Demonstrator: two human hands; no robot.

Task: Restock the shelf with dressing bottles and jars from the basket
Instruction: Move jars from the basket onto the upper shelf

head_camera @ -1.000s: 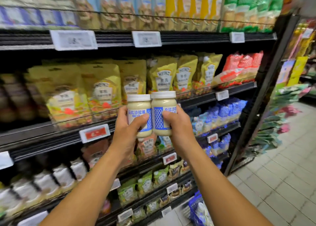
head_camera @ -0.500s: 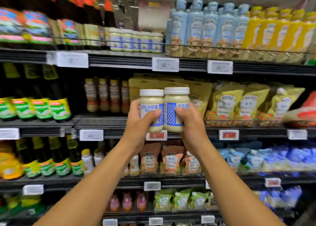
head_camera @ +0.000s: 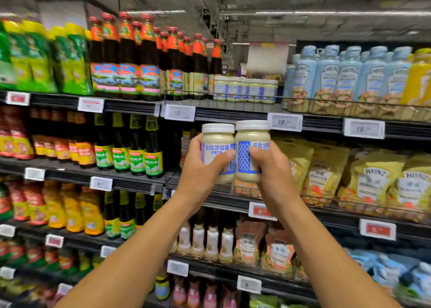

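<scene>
Two jars are held upright, side by side and touching, at the centre of the view: the left jar (head_camera: 217, 143) is clasped by the left grip (head_camera: 198, 179) and the right jar (head_camera: 253, 139) by the right grip (head_camera: 274, 174), with fingers and thumb curled round each label. Their white lids are seen just below the front rail of the upper shelf (head_camera: 233, 115). At 12 o'clock from them, a row of like jars (head_camera: 245, 89) is stood on that shelf. Dark bottles (head_camera: 126, 58) are seen at 10 o'clock, blue bottles (head_camera: 347, 79) at 2 o'clock, yellow pouches (head_camera: 370, 179) at 3 o'clock, and price tags (head_camera: 284, 122) along the rails.
</scene>
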